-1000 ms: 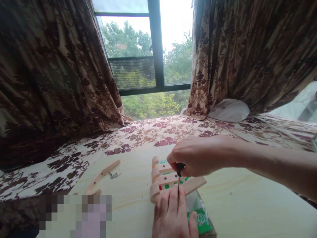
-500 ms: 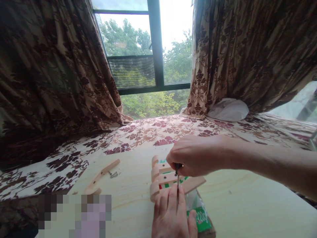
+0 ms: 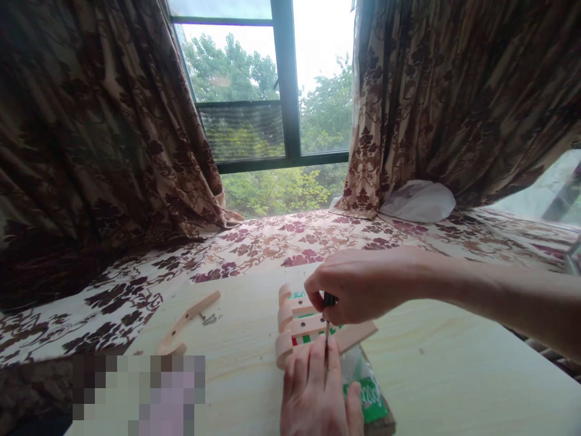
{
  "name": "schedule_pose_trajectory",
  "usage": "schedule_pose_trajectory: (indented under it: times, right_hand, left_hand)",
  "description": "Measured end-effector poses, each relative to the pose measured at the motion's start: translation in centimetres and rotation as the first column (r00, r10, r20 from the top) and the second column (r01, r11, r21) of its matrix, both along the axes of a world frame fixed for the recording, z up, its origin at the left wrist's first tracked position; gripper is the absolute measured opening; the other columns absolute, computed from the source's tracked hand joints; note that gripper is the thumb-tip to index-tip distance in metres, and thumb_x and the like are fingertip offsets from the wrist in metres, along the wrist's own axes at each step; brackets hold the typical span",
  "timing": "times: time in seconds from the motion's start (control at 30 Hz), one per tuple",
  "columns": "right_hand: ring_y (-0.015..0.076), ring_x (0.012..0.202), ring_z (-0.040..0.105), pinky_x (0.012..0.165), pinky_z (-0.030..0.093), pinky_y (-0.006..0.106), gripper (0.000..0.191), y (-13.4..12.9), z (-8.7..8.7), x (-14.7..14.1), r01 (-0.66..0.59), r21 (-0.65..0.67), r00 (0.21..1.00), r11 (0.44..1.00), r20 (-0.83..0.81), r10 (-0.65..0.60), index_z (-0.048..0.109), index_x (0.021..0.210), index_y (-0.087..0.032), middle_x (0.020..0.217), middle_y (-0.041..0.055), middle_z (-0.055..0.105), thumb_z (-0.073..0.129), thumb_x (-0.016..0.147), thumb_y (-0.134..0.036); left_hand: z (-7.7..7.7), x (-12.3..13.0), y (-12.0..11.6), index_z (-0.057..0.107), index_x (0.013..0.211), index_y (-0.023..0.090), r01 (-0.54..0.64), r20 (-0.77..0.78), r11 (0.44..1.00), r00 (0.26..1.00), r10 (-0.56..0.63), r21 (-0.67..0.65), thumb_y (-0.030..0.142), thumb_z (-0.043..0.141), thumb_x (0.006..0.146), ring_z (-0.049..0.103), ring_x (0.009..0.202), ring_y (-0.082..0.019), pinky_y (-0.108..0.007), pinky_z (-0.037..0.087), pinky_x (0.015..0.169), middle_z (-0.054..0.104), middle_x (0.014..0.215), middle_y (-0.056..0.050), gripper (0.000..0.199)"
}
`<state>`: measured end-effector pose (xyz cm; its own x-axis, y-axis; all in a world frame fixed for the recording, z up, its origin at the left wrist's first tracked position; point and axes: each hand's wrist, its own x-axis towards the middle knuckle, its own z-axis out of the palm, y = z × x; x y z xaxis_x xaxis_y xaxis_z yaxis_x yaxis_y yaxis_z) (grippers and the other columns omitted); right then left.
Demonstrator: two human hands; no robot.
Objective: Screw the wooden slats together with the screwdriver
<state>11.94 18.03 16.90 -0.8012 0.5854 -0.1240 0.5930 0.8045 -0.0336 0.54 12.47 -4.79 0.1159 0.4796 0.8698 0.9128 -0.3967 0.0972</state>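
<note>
My right hand (image 3: 351, 287) is closed round the dark handle of a screwdriver (image 3: 330, 299), whose thin shaft points down between the fingers of my left hand. My left hand (image 3: 313, 384) presses on light wooden pieces, fingers close together around the shaft; the tip is hidden there. Several curved wooden pieces (image 3: 285, 348) with dark screw holes lie side by side, and a wooden strip (image 3: 361, 335) slants out to the right. Under them is a green and white printed package (image 3: 372, 399) on a brown block.
A bent wooden piece (image 3: 184, 321) and several small screws (image 3: 209, 318) lie left on the pale board (image 3: 240, 363). Beyond are flowered cloth (image 3: 272, 239), a white bag (image 3: 420, 201), curtains and a window. The lower left is pixelated.
My right hand has turned slightly around the screwdriver handle, showing more of it. My left hand stays nearly in place.
</note>
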Motion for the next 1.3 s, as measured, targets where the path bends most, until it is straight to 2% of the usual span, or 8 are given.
schedule_pose_trajectory:
  times: [0.17,0.37,0.6,0.8,0.93,1.03,1.17,1.3]
  right_hand:
    - [0.0124,0.057,0.047,0.049,0.028,0.024,0.025,-0.5,0.6,-0.1,-0.022,0.05,0.996,0.999,0.086,0.018,0.067,0.091,-0.02,0.072,0.003,0.065,0.053,0.07,-0.016]
    - [0.0123,0.059,0.048,0.05,0.027,0.025,0.021,-0.5,0.6,-0.5,-0.094,0.123,0.987,0.988,0.14,0.077,0.068,0.085,-0.017,0.074,0.0046,0.065,0.052,0.073,-0.01]
    - [0.0122,0.054,0.044,0.046,0.026,0.025,0.018,-0.2,0.2,0.0,0.003,0.132,0.995,0.991,0.095,-0.016,0.068,0.083,-0.016,0.067,0.0042,0.064,0.057,0.071,-0.023]
    - [0.0114,0.055,0.046,0.046,0.024,0.026,0.017,-1.3,0.3,-0.4,-0.117,0.191,0.986,0.975,0.141,0.09,0.066,0.077,-0.017,0.07,0.0036,0.064,0.052,0.073,-0.009]
    - [0.0109,0.047,0.038,0.043,0.02,0.027,0.009,-1.5,0.1,-0.8,-0.041,0.235,0.988,0.971,0.157,0.004,0.065,0.069,-0.016,0.059,0.0036,0.061,0.057,0.071,-0.017]
    - [0.0115,0.046,0.039,0.043,0.02,0.027,0.012,-1.4,0.1,-0.6,0.003,0.229,0.989,0.973,0.141,-0.036,0.068,0.073,-0.016,0.059,0.0047,0.062,0.058,0.072,-0.024]
    - [0.0125,0.057,0.047,0.047,0.025,0.026,0.02,-1.0,0.3,-0.1,-0.044,0.177,0.994,0.983,0.11,0.025,0.068,0.086,-0.018,0.072,0.0048,0.066,0.056,0.071,-0.014]
    - [0.0108,0.055,0.043,0.048,0.025,0.025,0.018,-0.5,0.0,0.1,-0.074,0.152,0.994,0.986,0.095,0.06,0.068,0.078,-0.016,0.069,0.0035,0.064,0.052,0.072,-0.011]
  left_hand:
    - [-0.1,0.4,0.0,0.062,0.104,0.01,-0.027,0.01,1.0,1.0,0.027,-0.013,0.031,0.028,0.086,0.048,0.099,-0.023,-0.04,0.033,0.087,0.062,0.102,-0.009,0.044]
    - [0.1,0.3,-0.1,0.062,0.103,0.012,-0.025,0.002,0.999,1.0,0.025,-0.026,0.032,0.028,0.086,0.048,0.097,-0.024,-0.039,0.033,0.087,0.062,0.102,-0.008,0.044]
    - [0.2,0.1,0.0,0.063,0.103,0.012,-0.022,-0.008,1.0,1.0,0.022,-0.014,0.034,0.027,0.087,0.048,0.096,-0.023,-0.038,0.034,0.087,0.063,0.102,-0.007,0.045]
    - [0.4,-0.5,-0.4,0.059,0.112,0.014,-0.037,-0.113,0.995,0.993,0.026,-0.097,0.036,0.031,0.086,0.046,0.102,-0.023,-0.036,0.033,0.089,0.06,0.109,-0.006,0.044]
    - [0.6,-0.8,-0.5,0.058,0.112,0.014,-0.022,-0.142,0.993,0.99,0.006,-0.112,0.034,0.034,0.085,0.046,0.102,-0.022,-0.035,0.032,0.09,0.06,0.111,-0.005,0.042]
    - [0.5,-1.0,-0.4,0.058,0.112,0.014,-0.022,-0.151,0.994,0.989,0.006,-0.105,0.034,0.034,0.085,0.047,0.102,-0.022,-0.035,0.033,0.09,0.06,0.109,-0.005,0.042]
    - [0.6,-0.9,-0.5,0.058,0.113,0.014,-0.024,-0.142,0.992,0.99,0.006,-0.127,0.035,0.034,0.085,0.046,0.102,-0.022,-0.035,0.032,0.09,0.06,0.111,-0.005,0.043]
    - [0.7,-0.7,-0.7,0.058,0.114,0.014,-0.035,-0.14,0.988,0.99,0.014,-0.15,0.035,0.03,0.087,0.046,0.104,-0.021,-0.034,0.032,0.09,0.06,0.112,-0.004,0.044]
